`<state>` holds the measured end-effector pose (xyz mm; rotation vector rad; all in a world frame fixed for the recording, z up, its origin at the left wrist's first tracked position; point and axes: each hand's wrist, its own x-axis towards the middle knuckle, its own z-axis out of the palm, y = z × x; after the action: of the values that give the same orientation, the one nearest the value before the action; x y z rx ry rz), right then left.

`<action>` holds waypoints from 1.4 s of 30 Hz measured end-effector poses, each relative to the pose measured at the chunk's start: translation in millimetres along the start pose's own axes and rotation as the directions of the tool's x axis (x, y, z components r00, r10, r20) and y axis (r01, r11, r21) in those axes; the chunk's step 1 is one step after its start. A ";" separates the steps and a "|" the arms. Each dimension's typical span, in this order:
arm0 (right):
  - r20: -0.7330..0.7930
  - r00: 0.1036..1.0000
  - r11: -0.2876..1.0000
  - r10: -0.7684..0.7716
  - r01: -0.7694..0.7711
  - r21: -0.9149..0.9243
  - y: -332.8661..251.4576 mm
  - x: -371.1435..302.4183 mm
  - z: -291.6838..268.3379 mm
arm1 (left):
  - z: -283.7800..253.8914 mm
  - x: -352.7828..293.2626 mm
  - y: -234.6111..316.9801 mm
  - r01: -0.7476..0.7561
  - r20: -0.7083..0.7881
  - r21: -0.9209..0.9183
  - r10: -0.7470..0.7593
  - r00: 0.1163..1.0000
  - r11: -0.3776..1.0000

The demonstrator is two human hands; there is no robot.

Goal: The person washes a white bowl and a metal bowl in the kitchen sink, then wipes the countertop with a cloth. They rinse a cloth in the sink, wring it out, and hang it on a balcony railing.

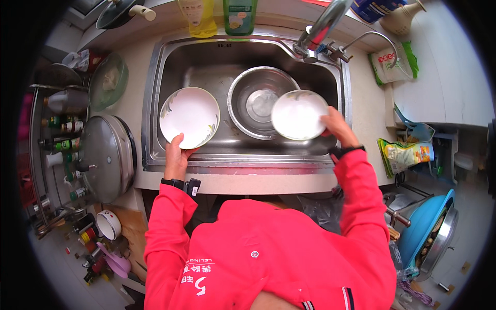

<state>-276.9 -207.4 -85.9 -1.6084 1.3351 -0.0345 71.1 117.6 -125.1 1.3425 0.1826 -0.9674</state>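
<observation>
In the sink, my left hand grips the near rim of a white bowl with a leaf pattern, its thumb over the edge. On the other side, my right hand has hold of a white plate by its right rim; the plate has similar grey-green leaves and is slightly blurred. A round steel basin sits between them on the sink floor. The plate overlaps the basin's right side and hides part of it. Fingers of both hands are partly hidden beneath the dishes.
A chrome faucet reaches over the sink's back right corner. Behind the sink stand a yellow bottle and a green bottle. A lidded pan is on the left counter. At the right lie a food packet and a blue basin.
</observation>
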 end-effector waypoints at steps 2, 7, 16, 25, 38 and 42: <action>0.215 0.966 0.987 0.143 -0.154 0.039 -10.3 33.5 36.0 | 1.3 -2.8 0.0 -0.003 -0.021 0.011 0.003 1.000 1.000; 0.500 0.751 0.821 0.430 -0.557 0.130 8.1 93.7 105.1 | 4.8 -8.0 0.6 -0.025 -0.055 -0.003 0.025 0.998 1.000; 0.471 0.821 0.723 0.324 -0.536 0.436 54.2 165.3 136.8 | 10.8 -17.9 8.1 -0.007 -0.113 0.012 0.008 0.994 1.000; 0.106 0.983 0.863 0.149 -0.077 -0.499 37.4 212.0 161.5 | 6.1 -13.3 3.4 0.017 -0.104 0.024 -0.014 0.995 1.000; -0.048 0.958 0.745 -0.282 0.187 -0.640 44.4 231.7 157.7 | 6.3 -15.6 4.8 -0.014 -0.083 0.044 0.018 0.996 0.999; -0.019 0.919 0.736 -0.395 0.304 -0.605 29.4 213.7 140.8 | 4.9 -15.8 3.6 0.011 -0.064 0.025 -0.009 0.998 1.000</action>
<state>-134.2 -272.4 -290.3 -2.4304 1.1898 0.0424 61.7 120.6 -111.3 1.3979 0.2261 -0.9385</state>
